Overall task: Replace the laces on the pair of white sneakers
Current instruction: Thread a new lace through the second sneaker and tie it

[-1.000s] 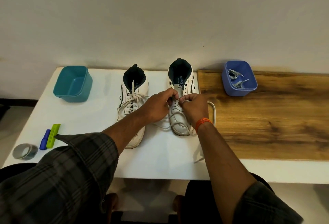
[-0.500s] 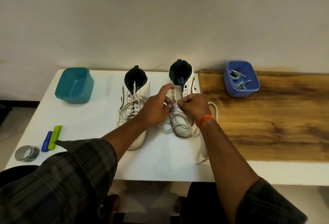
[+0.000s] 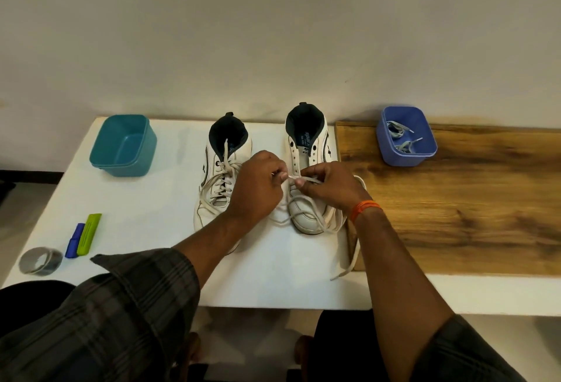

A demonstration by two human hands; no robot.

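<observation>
A white table stands against the wall, with a wooden board laid on its right part. Two white sneakers stand side by side at the middle of the table, heels toward the wall. The left sneaker is laced, its lace ends loose. The right sneaker sits just beside the board edge; its upper eyelets are unlaced. Both hands work over its middle eyelets. The left hand has fingers curled and pinches a white lace between thumb and forefinger. The right hand, orange band at the wrist, pinches the same lace close by, fingers curled. Slack lace loops over the toe and trails across the board edge toward the near side of the table. A teal tub stands at the far left. A blue tub on the board holds grey laces. At the near left lie a green marker, a blue marker touching it, and a roll of tape.
</observation>
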